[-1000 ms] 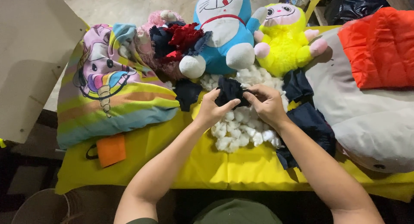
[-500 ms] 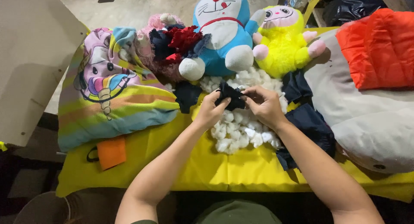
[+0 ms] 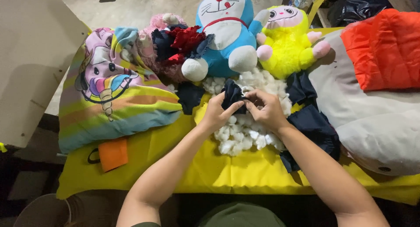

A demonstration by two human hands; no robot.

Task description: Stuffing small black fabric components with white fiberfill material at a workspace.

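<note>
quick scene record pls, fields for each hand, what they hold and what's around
left hand: pinching the dark navy fabric piece
right hand: fingertips on the same piece
under hands: pile of white stuffing
surface: yellow cloth
behind: blue cat plush, yellow plush
left side: striped unicorn pillow
right side: orange padded cushion

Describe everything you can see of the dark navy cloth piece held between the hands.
The dark navy cloth piece is a small, soft, crumpled scrap of matte fabric, bunched with folds. The left hand and right hand pinch it from either side, lifted just above the pile of white stuffing. Its exact shape is hidden by the fingers.
</note>
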